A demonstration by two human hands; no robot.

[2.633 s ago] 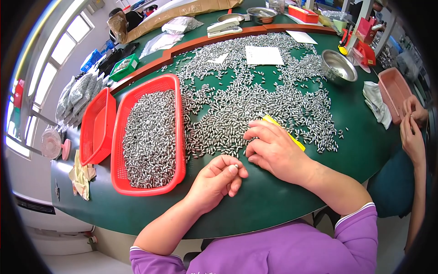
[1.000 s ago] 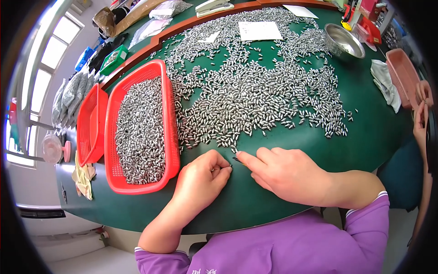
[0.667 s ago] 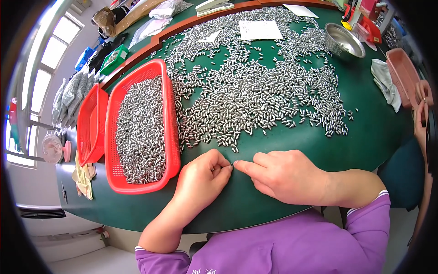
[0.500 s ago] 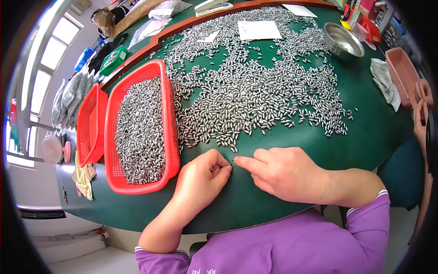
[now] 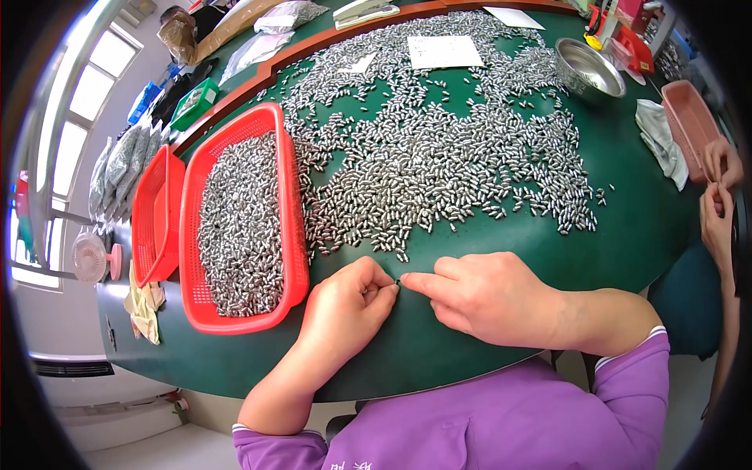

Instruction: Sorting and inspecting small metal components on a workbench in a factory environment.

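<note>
Over the near middle of the green table, my left hand point(image 5: 350, 303) is closed in a pinch, with thumb and forefinger together. A tiny dark piece point(image 5: 398, 281) shows at its fingertips; its kind is too small to make out. My right hand point(image 5: 489, 301) meets it from the other side, its forefinger reaching to the piece and the other fingers curled under. Whatever lies inside the right hand is hidden. Beyond both hands spreads a wide layer of small silvery bullet-shaped metal parts point(image 5: 415, 176). More such parts point(image 5: 241, 227) fill a red plastic basket point(image 5: 294, 235) left of my left hand.
A second red basket point(image 5: 149, 211) stands farther left, near a pink fan point(image 5: 91, 257). White paper point(image 5: 445, 52) lies on the parts. A metal bowl point(image 5: 589, 68) sits far right. At the right edge are a pink basket point(image 5: 689, 117), a cloth point(image 5: 662, 143) and another person's hands point(image 5: 719, 184).
My right forefinger has shifted very slightly left to the tiny piece. The other person's hands at the right edge have come together. At the far left back, a person has come into view.
</note>
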